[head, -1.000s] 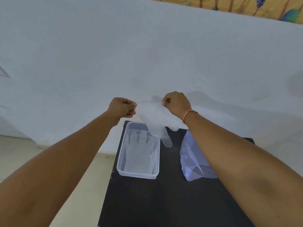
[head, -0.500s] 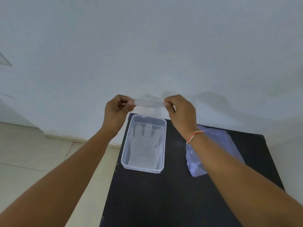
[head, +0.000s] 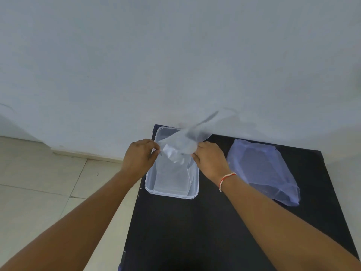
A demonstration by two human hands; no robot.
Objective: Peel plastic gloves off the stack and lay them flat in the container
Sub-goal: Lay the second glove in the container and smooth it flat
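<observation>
Above the far half of the clear container (head: 172, 192), a thin transparent plastic glove (head: 181, 142) is held stretched between two hands. Its pinched edge runs left to right across the view, while its blurred free end is flung up and away toward the wall (head: 175, 55), so that the long axis slants from the hands toward the upper right; which end is the cuff cannot be told. The container, a rectangular tub, is set with its long axis running away from the person, at the far left corner of a black table (head: 205, 231), and flat translucent sheets are seen on its floor. A crumpled bluish plastic bag (head: 263, 169), presumably the glove stack, is seen on the table to the right, well apart from the tub. The table is placed against a plain pale wall, and light floor tiles (head: 48, 182) with a skirting line are seen to the left. The left hand (head: 139, 157) is closed in a narrow pinch, thumb against fingertips, on the glove's left edge; the right hand (head: 210, 159), with a red-and-white thread band (head: 226, 179) at the wrist, is likewise pinched on the right edge. Both hands are held over the tub's side rims.
</observation>
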